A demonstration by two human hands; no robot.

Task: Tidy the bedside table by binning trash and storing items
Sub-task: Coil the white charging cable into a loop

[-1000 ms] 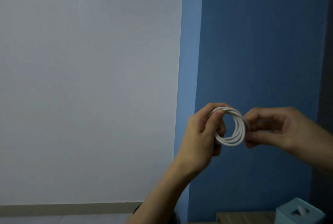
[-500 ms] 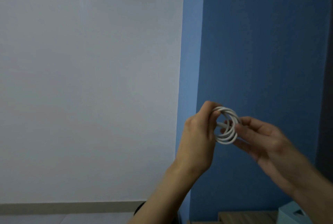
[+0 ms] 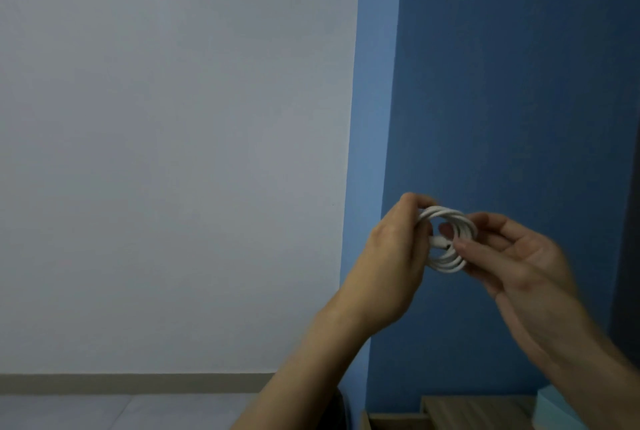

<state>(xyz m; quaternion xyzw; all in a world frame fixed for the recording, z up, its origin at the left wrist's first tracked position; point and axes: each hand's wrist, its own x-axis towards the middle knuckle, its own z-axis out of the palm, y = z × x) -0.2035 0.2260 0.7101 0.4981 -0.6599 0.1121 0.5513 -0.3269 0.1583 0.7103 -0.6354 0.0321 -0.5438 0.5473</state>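
A white cable (image 3: pixel 450 218) wound into a small coil is held up in front of the blue wall. My left hand (image 3: pixel 391 263) grips the coil's left side, fingers curled over its top. My right hand (image 3: pixel 519 260) is at the coil's right side, palm turned up, its fingertips pinching the loose cable end with the plug inside the ring. The wooden bedside table (image 3: pixel 478 410) shows only as a strip at the bottom right.
A light blue tissue box (image 3: pixel 550 407) peeks out behind my right forearm at the bottom right. A white wall fills the left, with a grey baseboard (image 3: pixel 138 383) and floor below. A dark round object (image 3: pixel 341 409) sits behind my left forearm.
My right hand has turned palm up and moved from the coil's outer right edge to its middle, bringing the cable end through the ring. The coil sits slightly lower. The left hand keeps its grip.
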